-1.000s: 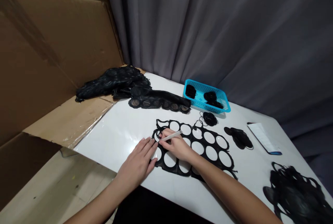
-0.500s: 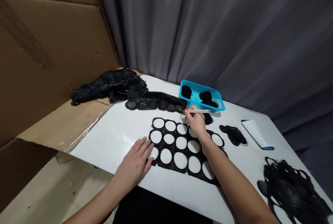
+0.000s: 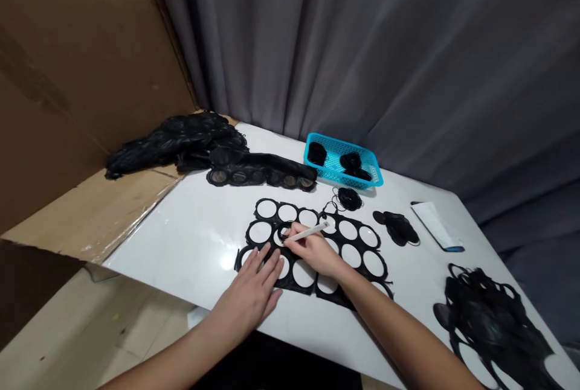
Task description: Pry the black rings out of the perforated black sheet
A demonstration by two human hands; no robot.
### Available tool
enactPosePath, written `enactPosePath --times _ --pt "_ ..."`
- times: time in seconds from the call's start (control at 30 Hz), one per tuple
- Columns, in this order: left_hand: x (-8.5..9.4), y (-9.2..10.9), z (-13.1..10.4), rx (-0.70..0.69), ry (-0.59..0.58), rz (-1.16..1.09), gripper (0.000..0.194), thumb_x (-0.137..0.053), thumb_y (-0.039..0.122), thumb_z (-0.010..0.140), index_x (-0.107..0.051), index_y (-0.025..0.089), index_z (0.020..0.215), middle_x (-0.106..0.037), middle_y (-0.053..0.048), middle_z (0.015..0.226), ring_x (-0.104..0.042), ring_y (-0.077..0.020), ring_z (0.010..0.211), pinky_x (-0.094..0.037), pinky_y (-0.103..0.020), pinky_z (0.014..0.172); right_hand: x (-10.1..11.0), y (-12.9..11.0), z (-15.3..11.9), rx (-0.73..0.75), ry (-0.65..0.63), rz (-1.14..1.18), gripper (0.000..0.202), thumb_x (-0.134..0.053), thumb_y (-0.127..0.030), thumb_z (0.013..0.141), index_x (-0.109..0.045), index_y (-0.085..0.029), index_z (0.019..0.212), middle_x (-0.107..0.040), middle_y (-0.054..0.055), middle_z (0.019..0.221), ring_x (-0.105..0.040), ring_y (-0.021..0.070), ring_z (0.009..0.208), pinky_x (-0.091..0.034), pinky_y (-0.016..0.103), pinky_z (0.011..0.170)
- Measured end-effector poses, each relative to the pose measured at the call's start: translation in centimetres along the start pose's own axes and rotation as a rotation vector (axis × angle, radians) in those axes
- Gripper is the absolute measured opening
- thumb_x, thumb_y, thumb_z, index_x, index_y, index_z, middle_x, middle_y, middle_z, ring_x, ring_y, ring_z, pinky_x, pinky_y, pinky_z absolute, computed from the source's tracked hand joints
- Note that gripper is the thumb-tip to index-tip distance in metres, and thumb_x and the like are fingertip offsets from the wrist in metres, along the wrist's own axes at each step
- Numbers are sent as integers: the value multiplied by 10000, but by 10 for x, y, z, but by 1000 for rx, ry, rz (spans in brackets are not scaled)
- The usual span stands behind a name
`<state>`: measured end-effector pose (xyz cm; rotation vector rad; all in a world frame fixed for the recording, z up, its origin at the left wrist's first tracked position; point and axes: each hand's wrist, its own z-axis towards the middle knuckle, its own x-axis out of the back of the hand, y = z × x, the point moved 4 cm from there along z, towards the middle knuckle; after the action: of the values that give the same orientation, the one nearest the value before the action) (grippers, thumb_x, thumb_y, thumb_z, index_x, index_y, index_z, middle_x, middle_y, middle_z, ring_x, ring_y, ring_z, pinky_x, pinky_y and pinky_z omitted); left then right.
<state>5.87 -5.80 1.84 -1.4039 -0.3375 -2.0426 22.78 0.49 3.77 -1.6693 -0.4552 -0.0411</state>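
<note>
A black rubbery sheet (image 3: pixel 360 246) with rows of round holes lies flat before me. My left hand (image 3: pixel 254 287) rests on its near left part, fingers stretched out and palm down. My right hand (image 3: pixel 317 254) pinches a slim white pen-like stick (image 3: pixel 312 231) over the sheet, close to the left fingertips. The stick's working tip is hidden by the fingers. A thin dark ring shows at the right fingertips; whether it is loose or part of the sheet I cannot tell. Beyond the sheet sits a small bundle of thin black rings (image 3: pixel 350 198).
A blue basket (image 3: pixel 343 179) with black ring bundles stands at the back. Left of it lies a strip of black discs (image 3: pixel 258 175) beside a black heap (image 3: pixel 181 139). To the right are black discs (image 3: pixel 399 228), a white pad (image 3: pixel 435 224) and black scraps (image 3: pixel 492 317). Cardboard (image 3: pixel 90 209) borders the left.
My right hand has come back from near the basket to the sheet's left part, the white stick still in it. My left hand stays on the sheet. The view has shifted slightly.
</note>
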Motion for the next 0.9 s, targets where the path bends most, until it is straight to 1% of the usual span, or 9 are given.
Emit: enactPosePath --times 0.1,0.2,0.27,0.33,0.43,0.57,0.73,0.83,0.9 --pt "2 -2 -5 -31 -47 -9 492 -580 325 909 -518 166 1370 -490 -40 1442 -392 -355 1364 -389 -519 1101 -2 -2 -2 7 -17 -23 165 -581 -248 864 -525 -217 712 -606 -59 928 -559 86 926 -333 187 768" --pt "4 -6 -5 -6 -49 -56 449 -546 369 937 -517 232 1362 -452 -33 1473 -398 -314 1366 -332 -491 1128 -3 -5 -2 22 -22 -51 184 -583 -207 870 -520 -213 698 -589 -59 889 -550 86 920 -320 184 773" --pt "5 -8 -3 13 -45 -80 436 -527 432 946 -527 244 1340 -444 -47 1478 -417 -297 1351 -341 -475 1112 -4 -5 -2 39 -22 -78 212 -589 -187 874 -510 -208 678 -581 -64 874 -546 80 910 -312 181 777" --pt "5 -9 -1 17 -58 -86 440 -522 470 943 -540 235 1314 -473 -55 1452 -436 -302 1330 -373 -477 1079 -4 -5 -2 56 -23 -104 233 -593 -177 879 -503 -204 666 -578 -70 875 -544 73 894 -310 180 772" --pt "5 -11 3 17 -77 -98 410 -527 453 939 -563 217 1273 -519 -58 1402 -458 -299 1307 -399 -486 1075 -5 -4 -2 73 -21 -125 235 -596 -171 887 -507 -205 673 -578 -76 890 -546 68 888 -308 178 771" --pt "3 -12 4 -15 -59 -135 412 -541 430 931 -561 194 1268 -520 -85 1391 -429 -277 1350 -401 -465 1130 -6 -4 -2 65 -8 -134 239 -591 -152 893 -505 -205 677 -575 -76 879 -549 71 909 -308 180 774" --pt "-2 -12 2 -27 -94 -145 424 -545 452 926 -549 214 1277 -527 -69 1369 -417 -304 1360 -440 -507 1108 -5 -4 0 78 1 -176 242 -582 -144 904 -497 -206 687 -571 -76 887 -551 70 899 -314 183 776" --pt "-2 -13 3 -24 -106 -153 432 -552 465 920 -547 219 1275 -524 -61 1368 -394 -316 1375 -437 -515 1111 -8 -3 -2 118 -3 -254 230 -566 -157 920 -497 -210 707 -563 -70 909 -548 66 892 -345 180 796" --pt "-2 -13 4 -23 -111 -153 448 -549 472 920 -540 219 1289 -515 -56 1379 -375 -320 1386 -427 -517 1120 -15 -2 -7 185 -7 -387 201 -509 -188 946 -508 -218 747 -556 -51 926 -538 72 873 -369 186 791"
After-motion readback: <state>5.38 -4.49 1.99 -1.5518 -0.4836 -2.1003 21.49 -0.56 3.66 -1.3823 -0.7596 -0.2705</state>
